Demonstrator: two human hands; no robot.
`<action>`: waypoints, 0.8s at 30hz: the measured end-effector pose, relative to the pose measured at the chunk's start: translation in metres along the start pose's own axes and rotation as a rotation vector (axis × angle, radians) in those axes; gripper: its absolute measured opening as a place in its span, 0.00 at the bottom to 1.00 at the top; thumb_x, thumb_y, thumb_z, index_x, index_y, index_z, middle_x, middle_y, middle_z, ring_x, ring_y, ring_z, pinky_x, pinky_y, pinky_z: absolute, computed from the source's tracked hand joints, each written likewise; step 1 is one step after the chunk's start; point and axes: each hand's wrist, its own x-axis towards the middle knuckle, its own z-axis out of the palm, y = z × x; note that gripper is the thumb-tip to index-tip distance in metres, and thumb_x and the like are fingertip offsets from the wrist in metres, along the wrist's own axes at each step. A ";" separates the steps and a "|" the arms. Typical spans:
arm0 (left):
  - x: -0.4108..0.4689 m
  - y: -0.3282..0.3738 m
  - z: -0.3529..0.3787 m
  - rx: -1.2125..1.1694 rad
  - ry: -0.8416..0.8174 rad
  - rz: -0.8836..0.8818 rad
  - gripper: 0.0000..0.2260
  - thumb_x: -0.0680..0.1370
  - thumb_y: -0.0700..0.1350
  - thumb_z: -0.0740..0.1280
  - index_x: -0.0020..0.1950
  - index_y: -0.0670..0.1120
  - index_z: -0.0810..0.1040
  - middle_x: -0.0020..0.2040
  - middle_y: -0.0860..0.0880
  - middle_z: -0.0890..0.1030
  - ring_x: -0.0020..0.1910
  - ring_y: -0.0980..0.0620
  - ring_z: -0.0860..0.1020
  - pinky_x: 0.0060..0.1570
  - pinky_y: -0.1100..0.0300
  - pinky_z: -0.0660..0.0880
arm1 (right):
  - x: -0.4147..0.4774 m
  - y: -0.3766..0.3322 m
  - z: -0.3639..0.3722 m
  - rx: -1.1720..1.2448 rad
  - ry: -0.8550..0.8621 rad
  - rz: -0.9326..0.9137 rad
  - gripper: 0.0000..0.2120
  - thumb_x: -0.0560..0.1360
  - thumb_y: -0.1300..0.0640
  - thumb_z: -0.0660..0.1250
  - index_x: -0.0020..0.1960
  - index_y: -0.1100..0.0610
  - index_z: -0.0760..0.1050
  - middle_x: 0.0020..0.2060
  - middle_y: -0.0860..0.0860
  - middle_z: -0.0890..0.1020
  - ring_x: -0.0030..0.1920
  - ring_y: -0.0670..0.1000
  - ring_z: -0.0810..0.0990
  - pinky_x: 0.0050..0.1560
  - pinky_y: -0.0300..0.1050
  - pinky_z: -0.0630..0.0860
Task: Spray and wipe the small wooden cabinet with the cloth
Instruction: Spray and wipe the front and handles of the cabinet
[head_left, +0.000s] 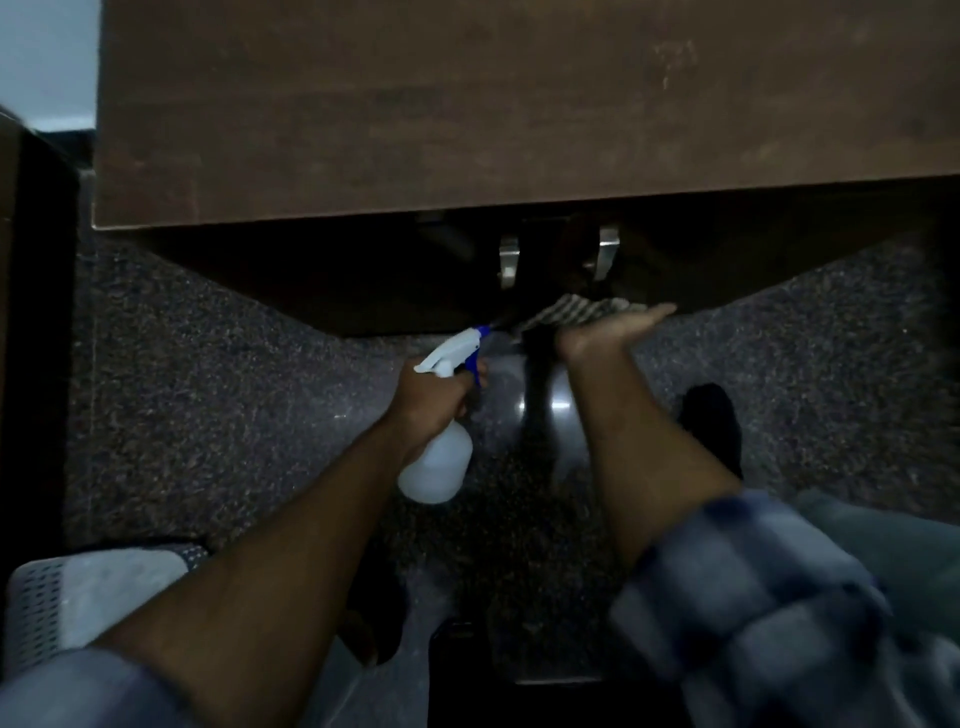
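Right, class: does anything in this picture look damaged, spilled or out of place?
Only minor wear: pale scuff marks blotch the wooden cabinet top toward its far right, where the finish looks rubbed. No clear spill shows on the speckled floor.

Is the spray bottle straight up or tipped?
Tipped. The left hand grips the spray bottle, nozzle aimed forward at the cabinet front, base angled back toward the person.

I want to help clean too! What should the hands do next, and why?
Probably slide the right hand sideways, rubbing the cloth along the cabinet front. The cloth is pressed there under that hand, and the left hand holds the spray bottle with its nozzle pointing at that spot.
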 end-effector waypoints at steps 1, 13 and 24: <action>0.002 0.000 0.003 0.007 -0.012 0.010 0.22 0.79 0.30 0.64 0.62 0.55 0.79 0.44 0.62 0.83 0.29 0.68 0.78 0.34 0.67 0.74 | 0.003 0.009 -0.003 -0.069 -0.016 0.044 0.45 0.73 0.21 0.46 0.75 0.51 0.69 0.67 0.61 0.77 0.66 0.63 0.76 0.65 0.57 0.71; 0.009 0.013 0.028 0.042 -0.089 0.139 0.24 0.80 0.31 0.66 0.76 0.45 0.74 0.62 0.55 0.82 0.47 0.72 0.79 0.49 0.76 0.74 | 0.025 0.002 -0.015 0.013 -0.072 0.085 0.49 0.72 0.20 0.48 0.82 0.50 0.53 0.80 0.55 0.59 0.78 0.63 0.62 0.78 0.63 0.55; 0.001 0.021 0.055 0.052 -0.031 0.078 0.22 0.79 0.27 0.65 0.62 0.53 0.75 0.41 0.54 0.80 0.26 0.68 0.77 0.27 0.73 0.71 | 0.034 -0.068 -0.031 0.049 -0.054 -0.029 0.45 0.75 0.23 0.45 0.77 0.52 0.69 0.73 0.58 0.73 0.72 0.63 0.71 0.74 0.62 0.64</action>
